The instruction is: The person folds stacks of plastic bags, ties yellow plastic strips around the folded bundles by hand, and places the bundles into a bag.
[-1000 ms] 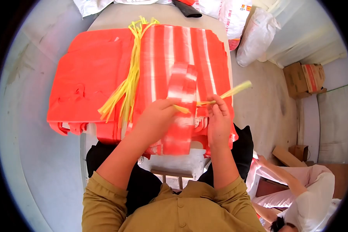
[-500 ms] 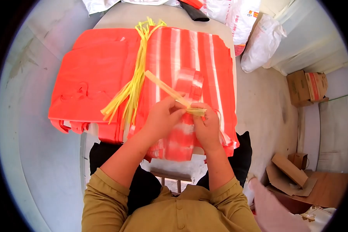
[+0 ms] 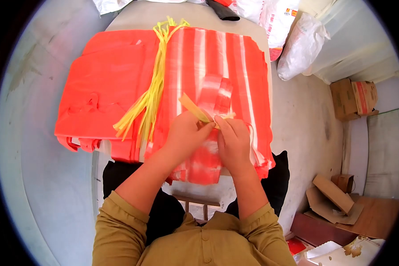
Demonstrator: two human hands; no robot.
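My left hand and my right hand meet over a folded red-and-white striped strip, fingers pinched on a yellow ribbon. One end of the ribbon points up and left; a short end shows above my right fingers. Beneath lies a stack of striped red-and-white plastic sheets. A bundle of yellow ribbons runs down the stack's left side. Farther left is a pile of plain red plastic. The crossing of the ribbon is partly hidden by my fingers.
The pale table shows behind the stacks. White sacks stand beyond its right corner. Cardboard boxes are by the right wall, with flattened cardboard lower right. A stool shows below the table edge.
My hands first drew together from apart, then the ribbon's long upper-left end became shorter between them. The other person at lower right has left the view.
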